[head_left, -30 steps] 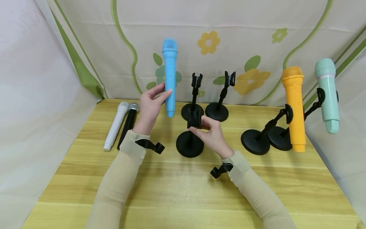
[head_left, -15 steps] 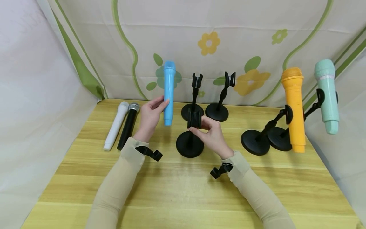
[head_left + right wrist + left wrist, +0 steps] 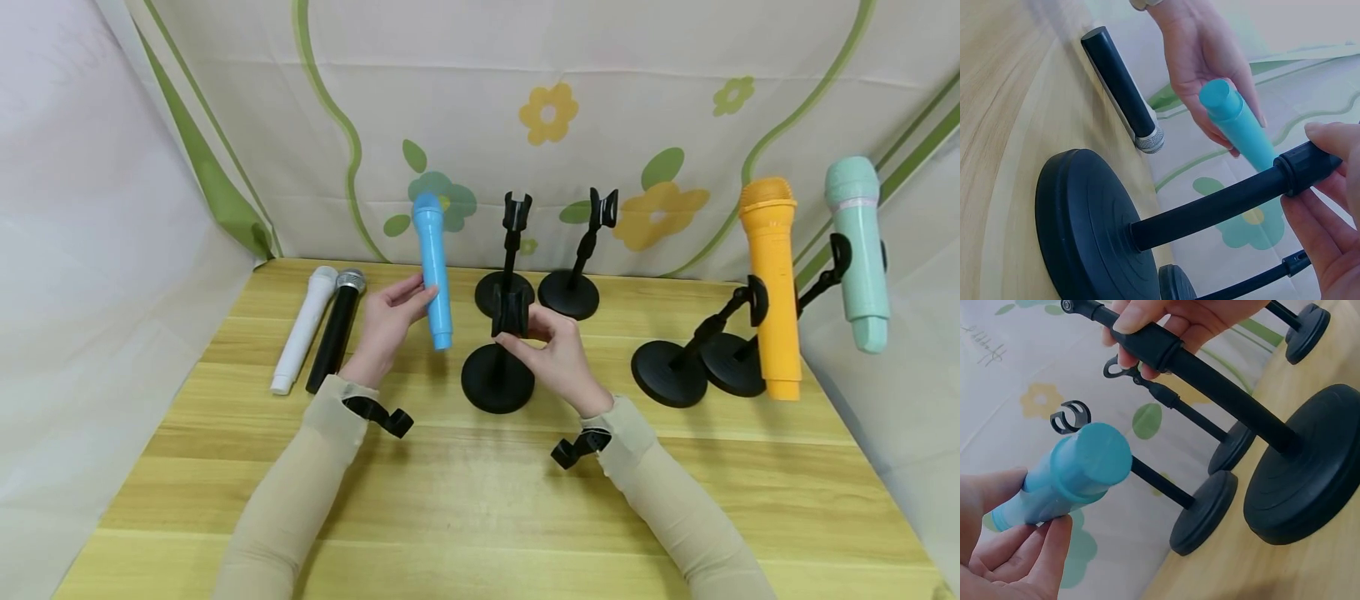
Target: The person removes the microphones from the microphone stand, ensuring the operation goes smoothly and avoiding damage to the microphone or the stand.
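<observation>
One blue microphone (image 3: pixel 432 257); smooth, tapered

Head view downward, wrist views close-up

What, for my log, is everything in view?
table: 1, tan, foreground
cloth: count unclear, pale, flowered, behind table
front stand: 1, black, centre
back stands: 2, black, behind front stand
right stands: 2, black, table's right
orange mic: 1, orange, in one right stand
mint mic: 1, mint, in the other
white mic: 1, white, table's left
black mic: 1, black-silver, beside white mic
blue mic: 1, blue, in left hand
sleeves: 2, beige, foreground
mounts: 2, black, at sleeves
left hand: 1, pinching blue mic
right hand: 1, gripping front stand
</observation>
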`<state>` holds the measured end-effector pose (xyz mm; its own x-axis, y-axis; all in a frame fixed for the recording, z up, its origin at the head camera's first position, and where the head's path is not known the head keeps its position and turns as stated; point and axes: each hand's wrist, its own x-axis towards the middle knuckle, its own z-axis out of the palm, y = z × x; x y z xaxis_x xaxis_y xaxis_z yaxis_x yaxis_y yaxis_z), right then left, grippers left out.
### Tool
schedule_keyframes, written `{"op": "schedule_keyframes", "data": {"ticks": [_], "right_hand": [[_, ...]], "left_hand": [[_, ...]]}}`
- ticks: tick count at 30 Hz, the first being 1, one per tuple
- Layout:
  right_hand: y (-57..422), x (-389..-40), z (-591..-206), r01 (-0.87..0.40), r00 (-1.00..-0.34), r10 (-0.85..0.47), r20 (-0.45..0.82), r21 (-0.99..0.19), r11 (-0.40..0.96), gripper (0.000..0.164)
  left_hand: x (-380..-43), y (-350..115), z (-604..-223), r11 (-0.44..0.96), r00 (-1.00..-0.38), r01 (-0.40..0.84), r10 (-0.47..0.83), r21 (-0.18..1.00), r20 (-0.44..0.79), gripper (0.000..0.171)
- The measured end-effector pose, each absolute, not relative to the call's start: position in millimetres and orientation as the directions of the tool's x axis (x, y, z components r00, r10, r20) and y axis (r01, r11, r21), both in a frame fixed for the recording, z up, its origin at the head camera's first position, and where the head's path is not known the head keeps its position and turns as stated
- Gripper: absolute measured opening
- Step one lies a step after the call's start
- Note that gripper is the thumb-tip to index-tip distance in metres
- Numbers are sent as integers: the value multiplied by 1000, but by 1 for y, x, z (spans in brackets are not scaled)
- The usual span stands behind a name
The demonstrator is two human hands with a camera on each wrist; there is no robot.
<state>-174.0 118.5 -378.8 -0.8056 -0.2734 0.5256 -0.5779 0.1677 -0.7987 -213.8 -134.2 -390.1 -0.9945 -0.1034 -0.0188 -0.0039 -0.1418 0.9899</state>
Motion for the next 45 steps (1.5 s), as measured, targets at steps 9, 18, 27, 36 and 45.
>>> {"op": "schedule_keyframes", "data": {"ticks": [9,18,27,36,45], "right_hand": [[119,-174,-379,-580,-803,-273,530,-799,157,17],[118,-173,-376,-590,-796,-274,540,-794,150,18],[117,-173,-375,-592,-794,-278,540,-792,151,18],[119,-173,-377,-586,-800,-276,533,-793,167,18],[118,-174,-378,-585,-799,-281,532,-795,158,18]], "left_hand": [[-210,-143,-399,-226,-996,1,-84,974,-19,51],[-204,-164,-405,-155,-996,-38,-79,987,-51,57],[-198,-194,-410,-24,-997,-80,-16,997,-80,61],[-190,-216,-417,122,-989,-144,-38,982,-140,62],[-184,-227,-418,189,-980,-192,-97,963,-176,62]]}}
